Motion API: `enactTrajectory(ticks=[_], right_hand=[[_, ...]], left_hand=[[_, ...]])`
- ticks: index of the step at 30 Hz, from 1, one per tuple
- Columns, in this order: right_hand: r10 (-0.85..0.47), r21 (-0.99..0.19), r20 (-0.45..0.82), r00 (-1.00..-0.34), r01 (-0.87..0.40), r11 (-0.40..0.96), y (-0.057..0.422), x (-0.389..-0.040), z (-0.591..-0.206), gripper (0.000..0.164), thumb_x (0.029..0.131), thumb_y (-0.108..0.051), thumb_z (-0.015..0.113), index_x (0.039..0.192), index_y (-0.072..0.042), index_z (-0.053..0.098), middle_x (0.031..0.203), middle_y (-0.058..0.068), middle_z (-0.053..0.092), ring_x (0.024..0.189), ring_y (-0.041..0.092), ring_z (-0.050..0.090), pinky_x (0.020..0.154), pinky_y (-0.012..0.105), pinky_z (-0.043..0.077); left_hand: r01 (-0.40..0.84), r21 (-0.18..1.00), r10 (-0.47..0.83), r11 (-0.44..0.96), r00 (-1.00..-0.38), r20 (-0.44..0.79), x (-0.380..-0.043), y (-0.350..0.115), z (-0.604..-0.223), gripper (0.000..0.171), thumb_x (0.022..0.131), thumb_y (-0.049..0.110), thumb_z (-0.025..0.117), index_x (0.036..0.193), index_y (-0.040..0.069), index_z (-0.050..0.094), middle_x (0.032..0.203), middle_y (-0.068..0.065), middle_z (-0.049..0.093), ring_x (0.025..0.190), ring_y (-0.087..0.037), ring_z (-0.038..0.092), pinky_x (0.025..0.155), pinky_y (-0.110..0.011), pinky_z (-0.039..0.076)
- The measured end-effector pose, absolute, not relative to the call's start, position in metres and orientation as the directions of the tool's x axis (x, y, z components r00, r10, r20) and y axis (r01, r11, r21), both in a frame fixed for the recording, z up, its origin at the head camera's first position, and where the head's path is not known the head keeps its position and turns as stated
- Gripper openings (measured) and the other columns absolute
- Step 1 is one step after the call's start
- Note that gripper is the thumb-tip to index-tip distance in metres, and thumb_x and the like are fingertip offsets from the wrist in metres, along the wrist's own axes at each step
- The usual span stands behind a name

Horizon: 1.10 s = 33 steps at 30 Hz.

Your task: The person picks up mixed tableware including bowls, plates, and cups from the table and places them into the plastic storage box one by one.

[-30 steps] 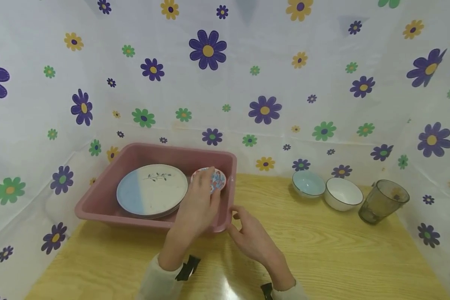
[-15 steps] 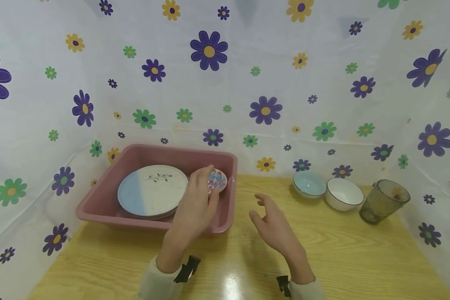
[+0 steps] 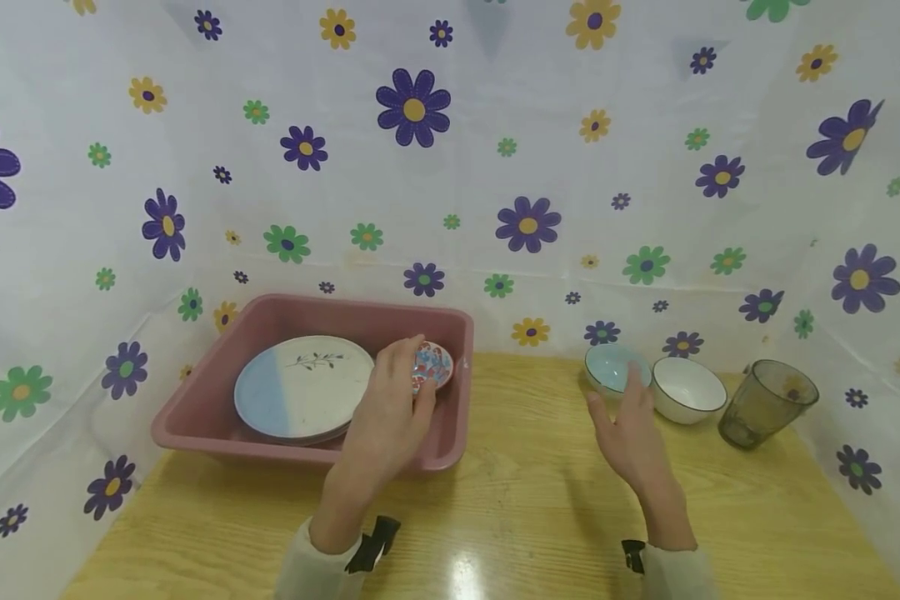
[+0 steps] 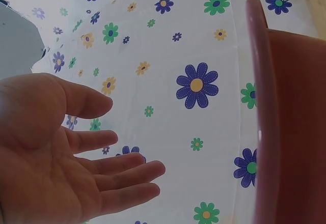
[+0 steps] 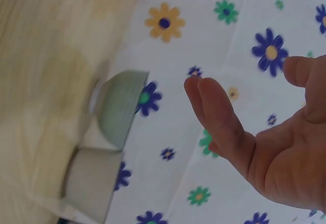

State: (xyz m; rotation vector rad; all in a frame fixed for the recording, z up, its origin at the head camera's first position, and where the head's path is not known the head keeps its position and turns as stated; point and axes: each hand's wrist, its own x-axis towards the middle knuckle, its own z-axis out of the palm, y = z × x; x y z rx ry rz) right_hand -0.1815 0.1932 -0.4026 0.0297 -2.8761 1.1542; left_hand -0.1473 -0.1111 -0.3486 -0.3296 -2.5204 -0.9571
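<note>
My left hand (image 3: 390, 408) hovers over the right part of the pink plastic basin (image 3: 459, 417), fingers loosely extended with nothing held, as the left wrist view also shows. Beyond its fingers, partly hidden by them, lies a small dish with a red and blue pattern (image 3: 437, 365) inside the basin. A large oval plate (image 3: 322, 387), blue and cream with a leaf sprig, rests on further plates to its left. My right hand (image 3: 636, 446) reaches over the table, its fingertips overlapping the light blue bowl (image 3: 606, 367) in the head view; the right wrist view shows it empty.
A white bowl with a dark rim (image 3: 688, 390) stands right of the blue one. Further right is a grey-brown tinted glass mug (image 3: 767, 407). The wooden table (image 3: 525, 492) is bounded at the back and sides by a flower-printed sheet (image 3: 480, 167).
My right hand has left the basin's near right corner and moved right to the light blue bowl. The left hand has stayed nearly in place over the basin.
</note>
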Motion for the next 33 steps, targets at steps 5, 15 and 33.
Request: enactTrajectory(ticks=[5,15,33], right_hand=[[0.076,-0.702,-0.007,-0.997,0.059,0.710,0.216,-0.189,-0.414,0.088,0.105,-0.048,0.033,0.151,-0.004,-0.029,0.159,0.032,-0.016,0.143,0.057,0.007,0.112,0.069,0.019],[0.064,-0.733,-0.025,-0.998,0.062,0.677,0.240,-0.211,-0.429,0.089,0.105,-0.049,0.031,0.150,0.002,-0.026,0.156,0.037,-0.015,0.142,0.059,0.000,0.114,0.068,0.013],[0.051,-0.864,-0.175,-0.983,0.178,0.471,0.248,-0.242,-0.440,0.088,0.105,-0.044,0.033,0.149,-0.002,-0.031,0.153,0.043,-0.007,0.098,0.047,0.066,0.073,0.039,0.060]], left_hand=[[0.346,0.582,0.069,0.736,-0.893,0.444,-0.148,-0.112,-0.350,0.050,0.097,0.010,0.058,0.144,0.002,0.041,0.140,-0.020,0.044,0.120,-0.031,0.050,0.103,-0.048,0.047],[0.309,0.588,0.058,0.748,-0.912,0.406,-0.147,-0.112,-0.349,0.052,0.098,0.012,0.059,0.145,0.004,0.040,0.142,-0.019,0.043,0.120,-0.031,0.051,0.103,-0.049,0.048],[0.369,0.564,0.072,0.739,-0.875,0.478,-0.153,-0.114,-0.354,0.050,0.096,0.008,0.058,0.142,0.000,0.042,0.137,-0.022,0.046,0.121,-0.033,0.051,0.103,-0.049,0.047]])
